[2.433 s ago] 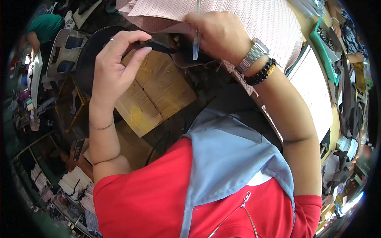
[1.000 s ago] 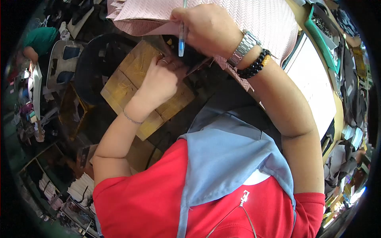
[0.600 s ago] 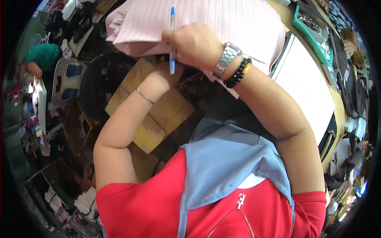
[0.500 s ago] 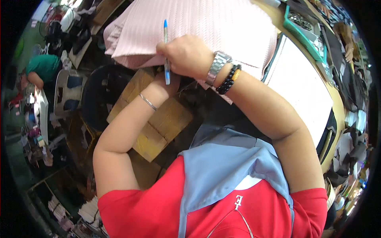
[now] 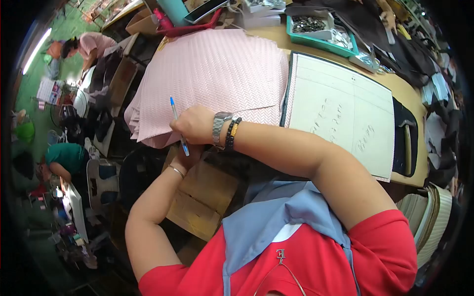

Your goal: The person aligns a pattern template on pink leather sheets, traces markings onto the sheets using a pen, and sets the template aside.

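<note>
A stack of pink sheets with a woven zigzag texture [image 5: 217,74] lies on the table, its layers fanned at the left side. My right hand [image 5: 195,124] is closed at the stack's near edge, with a blue-and-clear pen [image 5: 173,106] sticking out of its grip. A watch [image 5: 217,129] and beaded bracelets circle that wrist. My left hand [image 5: 188,157] is just below it, at the underside of the stack's edge; its fingers are hidden by my right hand and the sheets.
Right of the stack lies a pale board with handwriting [image 5: 340,118]. Behind it, a teal tray [image 5: 323,42] holds small metal parts. A cardboard box [image 5: 202,197] stands below my arms. Two other people [image 5: 96,47] work at the left.
The view has tilted, so more of the stack, the written board and the far table shows. My hands appear lower and further left, still by the near edge, with the pen still in my right hand.
</note>
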Demonstrator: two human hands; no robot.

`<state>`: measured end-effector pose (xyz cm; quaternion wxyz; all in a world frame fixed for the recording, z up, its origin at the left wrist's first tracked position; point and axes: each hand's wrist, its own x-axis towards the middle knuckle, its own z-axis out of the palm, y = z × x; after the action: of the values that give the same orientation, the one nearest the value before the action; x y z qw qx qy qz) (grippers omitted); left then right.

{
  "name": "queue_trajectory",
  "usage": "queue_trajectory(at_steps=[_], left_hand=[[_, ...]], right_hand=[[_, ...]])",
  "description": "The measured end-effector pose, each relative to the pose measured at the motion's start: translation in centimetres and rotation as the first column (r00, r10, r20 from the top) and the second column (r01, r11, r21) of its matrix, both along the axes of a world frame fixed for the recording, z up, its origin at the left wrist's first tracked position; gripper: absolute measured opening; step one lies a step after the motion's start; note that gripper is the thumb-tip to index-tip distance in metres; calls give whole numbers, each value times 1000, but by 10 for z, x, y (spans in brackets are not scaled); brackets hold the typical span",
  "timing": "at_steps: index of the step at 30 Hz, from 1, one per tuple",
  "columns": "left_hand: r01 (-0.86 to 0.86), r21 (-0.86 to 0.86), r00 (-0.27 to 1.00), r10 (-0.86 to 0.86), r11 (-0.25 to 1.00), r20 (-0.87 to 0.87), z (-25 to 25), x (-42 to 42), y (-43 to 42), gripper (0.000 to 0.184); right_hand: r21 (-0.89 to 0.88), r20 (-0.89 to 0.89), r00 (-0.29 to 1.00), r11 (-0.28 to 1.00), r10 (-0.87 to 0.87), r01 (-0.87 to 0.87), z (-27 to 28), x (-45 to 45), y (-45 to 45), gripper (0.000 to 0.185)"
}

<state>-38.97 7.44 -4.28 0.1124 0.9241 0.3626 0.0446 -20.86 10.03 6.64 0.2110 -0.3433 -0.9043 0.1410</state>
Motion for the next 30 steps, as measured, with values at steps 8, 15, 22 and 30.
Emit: queue_trajectory(at_steps=[8,15,22,30], left_hand=[[47,99,994,-56,994,91,-4,3,4,38],[-175,2,984,175,985,26,9,7,-5,38],[-170,117,978,182,978,-102,-4,-11,-5,38],[-507,-207,755,547,837,362,36,-11,-52,20]], right_hand=[[32,-11,1000,999,-13,13,-5,-2,0,10],[50,-67,998,999,-1,4,-11,-3,1,10],[62,-56,998,998,25,-21,-19,-4,7,12],[25,-24,1000,1000,19,-18,-13,-2,9,19]])
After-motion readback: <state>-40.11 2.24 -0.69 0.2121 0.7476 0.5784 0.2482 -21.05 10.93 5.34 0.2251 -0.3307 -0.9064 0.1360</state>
